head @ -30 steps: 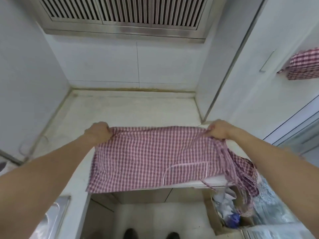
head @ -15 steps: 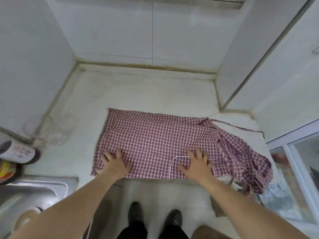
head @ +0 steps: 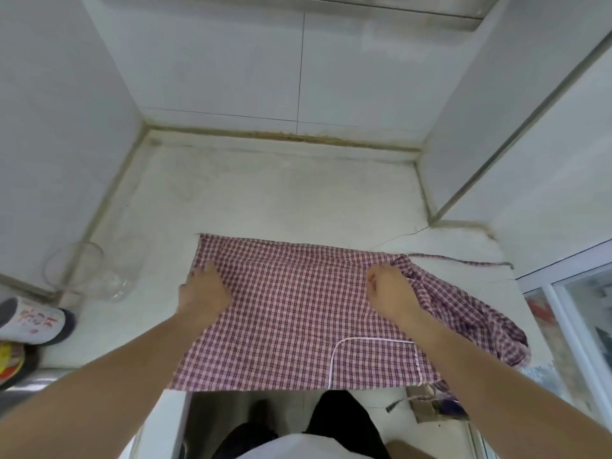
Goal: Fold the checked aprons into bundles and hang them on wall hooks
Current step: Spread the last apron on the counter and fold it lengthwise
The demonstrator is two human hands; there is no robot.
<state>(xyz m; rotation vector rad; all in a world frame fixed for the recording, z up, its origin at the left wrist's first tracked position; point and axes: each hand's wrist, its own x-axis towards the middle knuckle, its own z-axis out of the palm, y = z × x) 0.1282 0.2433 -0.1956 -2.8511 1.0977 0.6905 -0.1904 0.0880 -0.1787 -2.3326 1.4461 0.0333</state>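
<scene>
Lying flat on the worktop (head: 281, 200), the checked apron (head: 298, 313) looks light and limp (its right side bunches loosely). Left hand (head: 203, 293) and right hand (head: 390, 293) rest on its far part, fingers seemingly curled into cloth; far corners suit gripping.

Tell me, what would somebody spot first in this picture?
The red checked apron spread flat on the pale counter, with its near edge hanging over the front. Both hands are on it, the left hand near its left edge and the right hand by the bunched right part.
</scene>
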